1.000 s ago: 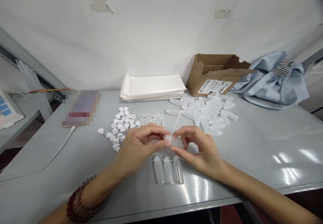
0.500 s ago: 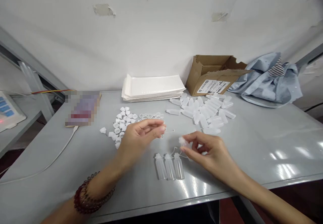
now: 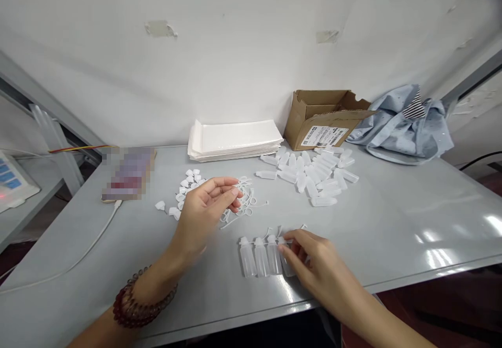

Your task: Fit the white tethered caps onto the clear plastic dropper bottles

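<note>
My right hand (image 3: 314, 256) grips a small translucent squeeze bottle (image 3: 287, 267) by its neck, its lower part partly hidden by my fingers. This bottle lies at the right end of a row, beside three like bottles (image 3: 260, 258) with thin white straps at their necks. My left hand (image 3: 207, 206) hovers loosely curled, thumb and fingertips slightly apart, with nothing visible in it. Just behind its fingertips lies a tangle of thin white looped straps (image 3: 246, 201). White caps (image 3: 180, 198) are heaped beyond my left hand, which covers some of them.
Loose translucent bottles (image 3: 321, 172) are piled before an open cardboard box (image 3: 325, 123). A stack of white envelopes (image 3: 237, 141) stands against the wall. Blue cloth (image 3: 400, 128) sits at the back right. A phone (image 3: 131, 172) with a white cable (image 3: 92, 248) lies left.
My right hand has lowered the bottle from above the table to the right end of the row. My left hand has shifted slightly left, showing more of the straps.
</note>
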`<state>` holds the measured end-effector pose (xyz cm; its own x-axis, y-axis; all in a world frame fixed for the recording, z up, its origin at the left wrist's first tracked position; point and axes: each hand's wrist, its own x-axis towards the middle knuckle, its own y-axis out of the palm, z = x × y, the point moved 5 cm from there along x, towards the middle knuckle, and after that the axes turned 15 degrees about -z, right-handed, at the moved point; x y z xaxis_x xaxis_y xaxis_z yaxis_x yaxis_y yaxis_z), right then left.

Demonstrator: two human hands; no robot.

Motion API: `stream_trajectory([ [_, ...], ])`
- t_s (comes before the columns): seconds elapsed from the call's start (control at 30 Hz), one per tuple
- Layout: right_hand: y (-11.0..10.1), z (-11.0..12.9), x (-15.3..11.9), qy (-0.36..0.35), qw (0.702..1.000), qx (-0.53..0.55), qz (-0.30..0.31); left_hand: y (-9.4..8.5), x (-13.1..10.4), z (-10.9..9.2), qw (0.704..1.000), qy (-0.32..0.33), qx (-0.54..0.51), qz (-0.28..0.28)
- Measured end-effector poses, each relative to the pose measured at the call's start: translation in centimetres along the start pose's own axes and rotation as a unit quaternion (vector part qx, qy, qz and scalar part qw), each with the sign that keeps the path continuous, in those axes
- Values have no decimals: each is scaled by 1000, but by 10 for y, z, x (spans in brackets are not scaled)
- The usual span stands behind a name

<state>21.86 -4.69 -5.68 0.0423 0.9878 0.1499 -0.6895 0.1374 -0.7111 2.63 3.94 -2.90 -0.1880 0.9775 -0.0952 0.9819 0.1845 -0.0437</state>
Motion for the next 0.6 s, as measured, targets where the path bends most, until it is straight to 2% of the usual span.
stream_trajectory([
  [0.17, -12, 0, 1, 6, 1000, 19, 1, -4, 1, -3, 999, 28, 14, 0],
  [0.23, -27, -4, 10, 26, 999, 25, -6, -4, 3, -3, 997, 51, 56, 6],
  [0.3, -48, -10, 26, 44, 998, 18, -39, -2, 4, -3, 985, 107, 134, 14],
  [0.33, -60, -12, 38, 45, 997, 10, -60, 0, 4, -4, 970, 160, 182, 20],
  [0.4, -79, -16, 66, 38, 994, -33, -102, 5, 3, -7, 921, 280, 267, 37],
  [0.47, -88, -16, 96, 8, 986, -115, -118, 10, 0, -7, 871, 368, 319, 63],
  [0.53, -88, -17, 123, -14, 969, -216, -123, 14, -2, -5, 831, 412, 360, 96],
  [0.6, -82, -20, 141, -17, 962, -249, -115, 15, -5, -3, 791, 443, 407, 115],
])
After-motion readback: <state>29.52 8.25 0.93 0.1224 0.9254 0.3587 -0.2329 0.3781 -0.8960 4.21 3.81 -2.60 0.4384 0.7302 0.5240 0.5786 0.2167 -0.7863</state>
